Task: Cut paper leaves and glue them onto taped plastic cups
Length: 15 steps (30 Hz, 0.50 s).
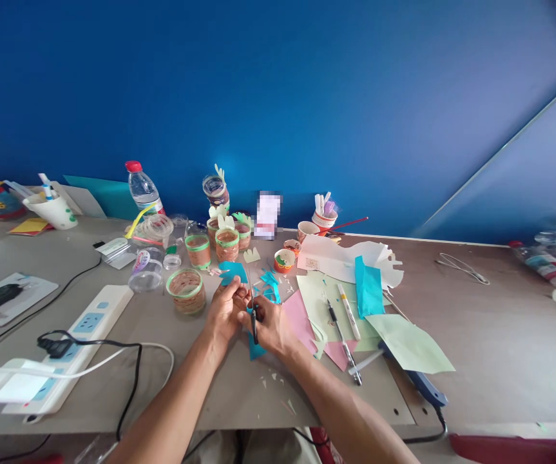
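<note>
left grip (225, 310): blue paper (232, 270) | right grip (274, 323): scissors (254, 324) | green-rimmed jar (185, 299) near left grip

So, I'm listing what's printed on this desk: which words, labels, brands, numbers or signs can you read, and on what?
No words or numbers can be read.
Red-capped bottle: label too small.
Clear jar: label too small.
White sheet: square code, no legible words.
Pale rectangle: pixelated.
Far-right bottle: label blurred.
</note>
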### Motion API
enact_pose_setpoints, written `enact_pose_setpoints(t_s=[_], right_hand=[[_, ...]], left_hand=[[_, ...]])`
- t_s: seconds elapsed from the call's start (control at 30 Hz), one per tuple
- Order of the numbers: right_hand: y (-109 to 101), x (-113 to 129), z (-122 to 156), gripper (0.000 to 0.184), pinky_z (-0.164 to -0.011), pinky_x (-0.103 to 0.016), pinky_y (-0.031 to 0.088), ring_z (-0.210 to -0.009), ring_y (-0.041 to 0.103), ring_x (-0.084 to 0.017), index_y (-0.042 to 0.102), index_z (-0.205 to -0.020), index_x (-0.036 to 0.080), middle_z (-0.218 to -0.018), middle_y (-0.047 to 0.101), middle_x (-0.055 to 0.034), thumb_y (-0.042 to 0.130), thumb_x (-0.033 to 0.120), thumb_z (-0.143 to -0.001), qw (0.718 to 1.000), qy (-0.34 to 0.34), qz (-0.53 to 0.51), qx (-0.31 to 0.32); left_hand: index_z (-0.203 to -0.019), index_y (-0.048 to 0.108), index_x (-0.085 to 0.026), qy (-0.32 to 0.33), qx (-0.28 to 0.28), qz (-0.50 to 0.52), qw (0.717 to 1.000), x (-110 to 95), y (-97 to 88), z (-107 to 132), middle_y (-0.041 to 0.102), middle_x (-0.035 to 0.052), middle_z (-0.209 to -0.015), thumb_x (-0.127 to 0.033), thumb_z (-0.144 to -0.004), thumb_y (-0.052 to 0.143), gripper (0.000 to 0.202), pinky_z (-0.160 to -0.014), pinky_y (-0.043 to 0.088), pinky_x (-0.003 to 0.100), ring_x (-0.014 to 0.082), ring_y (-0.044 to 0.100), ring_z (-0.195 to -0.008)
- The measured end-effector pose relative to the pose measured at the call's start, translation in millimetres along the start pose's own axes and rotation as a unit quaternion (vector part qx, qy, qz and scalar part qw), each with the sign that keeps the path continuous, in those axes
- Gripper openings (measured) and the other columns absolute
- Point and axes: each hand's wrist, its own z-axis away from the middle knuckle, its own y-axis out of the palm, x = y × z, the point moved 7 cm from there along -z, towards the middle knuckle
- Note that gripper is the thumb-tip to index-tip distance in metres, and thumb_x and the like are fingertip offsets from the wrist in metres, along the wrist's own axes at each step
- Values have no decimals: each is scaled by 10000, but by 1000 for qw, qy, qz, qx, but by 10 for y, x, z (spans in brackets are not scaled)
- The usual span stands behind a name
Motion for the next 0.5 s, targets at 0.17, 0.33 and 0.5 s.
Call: enact_pose_setpoints(t_s=[0.17, 0.33, 0.5], right_hand=[[-4, 10, 5, 318, -533, -232, 289, -528, 428, -113, 627, -829, 179, -582, 497, 32, 656, 490, -775, 1000, -2, 18, -3], [-20, 14, -8, 294, -521, -230, 291, -512, 413, -105, 623, -821, 172, -549, 475, 46, 645, 463, -778, 1000, 0, 18, -16], [-48, 13, -13, 247, -502, -228, 290, -504, 427, -104, 591, -774, 179, -536, 458, 55, 642, 421, -766, 1000, 5, 2, -24]], left_hand=[[-609, 542, -158, 5, -4, -6, 1000, 19, 2, 2, 534, -41, -533, -265, -597, 833, 310, -562, 466, 226, 108, 583, -557], [-567, 546, -161, 29, 12, -56, 998, 11, 40, 27, 542, -28, -515, -323, -627, 809, 314, -522, 439, 233, 113, 562, -524], [-561, 529, -161, 39, 12, -75, 996, -7, 77, 59, 518, -40, -507, -321, -614, 814, 331, -509, 419, 222, 86, 502, -485]])
